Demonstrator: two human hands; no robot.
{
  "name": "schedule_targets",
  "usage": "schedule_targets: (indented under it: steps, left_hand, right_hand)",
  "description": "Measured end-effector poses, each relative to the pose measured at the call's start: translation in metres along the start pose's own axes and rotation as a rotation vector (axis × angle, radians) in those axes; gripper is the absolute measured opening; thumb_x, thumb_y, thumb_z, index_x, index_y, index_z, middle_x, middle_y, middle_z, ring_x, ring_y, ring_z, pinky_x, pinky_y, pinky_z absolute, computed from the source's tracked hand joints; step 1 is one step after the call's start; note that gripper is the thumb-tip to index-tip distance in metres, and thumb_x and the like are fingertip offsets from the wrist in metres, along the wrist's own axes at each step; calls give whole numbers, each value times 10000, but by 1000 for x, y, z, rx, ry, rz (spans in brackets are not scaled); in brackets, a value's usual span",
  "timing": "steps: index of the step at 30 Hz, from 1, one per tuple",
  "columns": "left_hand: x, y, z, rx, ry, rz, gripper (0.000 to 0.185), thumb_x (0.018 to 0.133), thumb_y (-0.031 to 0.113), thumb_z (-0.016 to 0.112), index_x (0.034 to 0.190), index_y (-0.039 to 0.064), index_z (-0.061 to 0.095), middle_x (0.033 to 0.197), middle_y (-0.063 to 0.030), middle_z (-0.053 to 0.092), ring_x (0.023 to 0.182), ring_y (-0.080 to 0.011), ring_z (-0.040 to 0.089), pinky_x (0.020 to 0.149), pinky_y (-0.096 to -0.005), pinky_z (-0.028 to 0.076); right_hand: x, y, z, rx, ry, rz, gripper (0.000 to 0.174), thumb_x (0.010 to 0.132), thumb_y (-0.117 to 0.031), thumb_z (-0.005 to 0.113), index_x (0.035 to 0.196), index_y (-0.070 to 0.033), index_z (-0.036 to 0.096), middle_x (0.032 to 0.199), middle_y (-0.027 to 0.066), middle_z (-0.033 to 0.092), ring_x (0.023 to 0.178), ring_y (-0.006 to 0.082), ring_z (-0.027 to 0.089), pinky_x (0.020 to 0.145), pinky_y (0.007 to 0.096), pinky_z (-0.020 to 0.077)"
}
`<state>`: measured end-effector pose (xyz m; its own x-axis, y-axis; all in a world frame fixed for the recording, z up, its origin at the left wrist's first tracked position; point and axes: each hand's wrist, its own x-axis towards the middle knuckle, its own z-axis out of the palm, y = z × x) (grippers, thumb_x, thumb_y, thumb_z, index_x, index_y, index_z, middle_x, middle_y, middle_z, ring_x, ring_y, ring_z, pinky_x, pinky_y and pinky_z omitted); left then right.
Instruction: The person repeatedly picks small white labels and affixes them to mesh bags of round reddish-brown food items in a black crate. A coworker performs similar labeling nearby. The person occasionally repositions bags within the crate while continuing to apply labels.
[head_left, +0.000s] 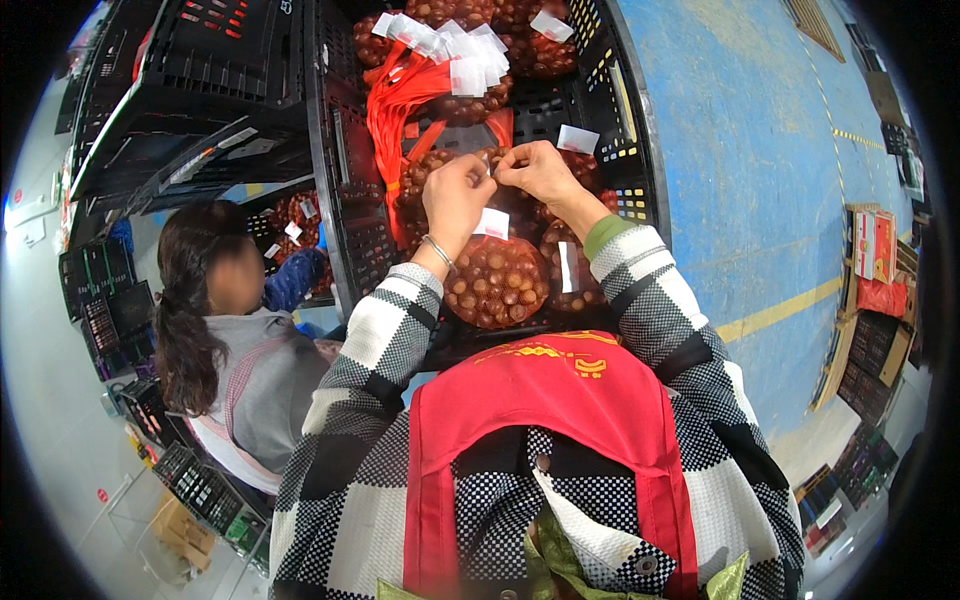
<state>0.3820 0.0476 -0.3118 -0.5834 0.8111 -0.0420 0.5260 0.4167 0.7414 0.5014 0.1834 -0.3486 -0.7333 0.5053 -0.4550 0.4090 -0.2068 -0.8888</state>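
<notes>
Both my hands are over a black plastic crate (636, 169) holding red net bags of round brown nuts. My left hand (456, 196) has thumb and fingers pinched together, close to the pinched fingertips of my right hand (538, 174). Between them shows a small whitish piece and the top of a net bag (489, 159); the fingers hide much of what they grip. A flat strip of red netting (500, 126) sticks out beyond my right hand. Nearer my body lies a full net bag (496, 283) with a white label (492, 223).
A bundle of empty red net sleeves (384, 150) with white labels (471, 58) drapes over bags on the crate's left. Stacked black crates (225, 67) stand at left. A co-worker (255, 360) sits close by my left arm. Blue floor (750, 187) lies to the right.
</notes>
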Motion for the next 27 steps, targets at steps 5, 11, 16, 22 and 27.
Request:
schedule_targets:
  steps: [5,11,16,22,27]
  left_hand:
    - [6,-15,5,-424,-63,-302,99,837,62,741,893,-18,727,680,-49,703,631,-89,657,609,-279,520]
    - [2,-7,2,-97,-2,17,80,818,82,739,860,21,708,768,-145,707,701,-301,709,649,-384,546]
    - [1,2,-1,47,17,203,85,805,71,719,846,21,665,809,-143,683,733,-358,670,661,-438,526]
    - [1,1,2,38,38,162,86,782,70,721,805,19,655,756,-131,669,690,-348,654,632,-421,514]
    - [2,-5,2,-152,19,-50,96,780,82,743,817,19,682,656,-129,639,609,-291,649,600,-394,506]
  right_hand:
    - [-4,-8,0,-18,35,27,166,785,-125,793,849,26,763,782,59,733,695,147,664,683,308,542]
    - [-11,-19,2,-429,74,-310,240,772,-166,784,938,8,778,902,200,754,842,326,746,780,404,576]
    - [-17,-24,7,-588,146,-346,230,789,-111,751,967,35,762,915,203,755,872,340,746,812,390,572]
    - [-15,-19,11,-546,197,-293,233,771,-124,766,938,38,764,915,193,762,876,315,753,824,376,575]
    - [-9,-14,6,-363,191,-209,209,760,-139,783,903,13,784,870,210,747,847,335,749,813,393,583]
